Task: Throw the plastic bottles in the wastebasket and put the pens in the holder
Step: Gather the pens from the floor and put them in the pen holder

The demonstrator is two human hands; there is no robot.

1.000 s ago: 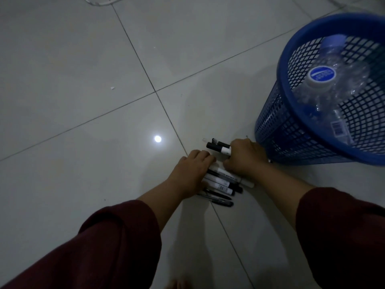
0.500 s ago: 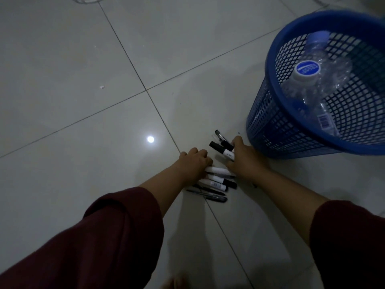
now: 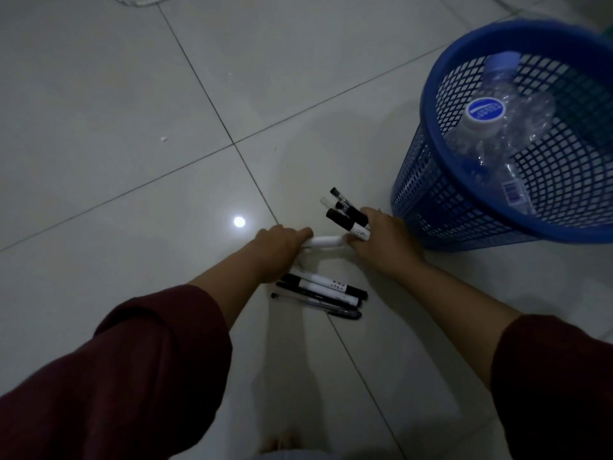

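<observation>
My right hand [image 3: 381,240] is closed around a bundle of pens and markers [image 3: 346,215] whose black caps stick out up and to the left. My left hand [image 3: 278,252] grips a white marker [image 3: 326,241] that spans the gap to my right hand. Several more pens and markers [image 3: 323,293] lie side by side on the floor just below my hands. A blue mesh wastebasket [image 3: 431,200] stands to the right and holds clear plastic bottles [image 3: 497,134]. No pen holder is in sight.
The floor is pale glossy tile with a bright light reflection [image 3: 239,222] left of my hands. A white cable [image 3: 139,0] lies at the top edge. A small white scrap [image 3: 163,139] sits on the tile. My dark red sleeves fill the lower corners.
My right hand has lifted its bundle of pens off the pile. My left hand has picked up a white marker and holds it toward the right hand. Fewer pens lie on the floor.
</observation>
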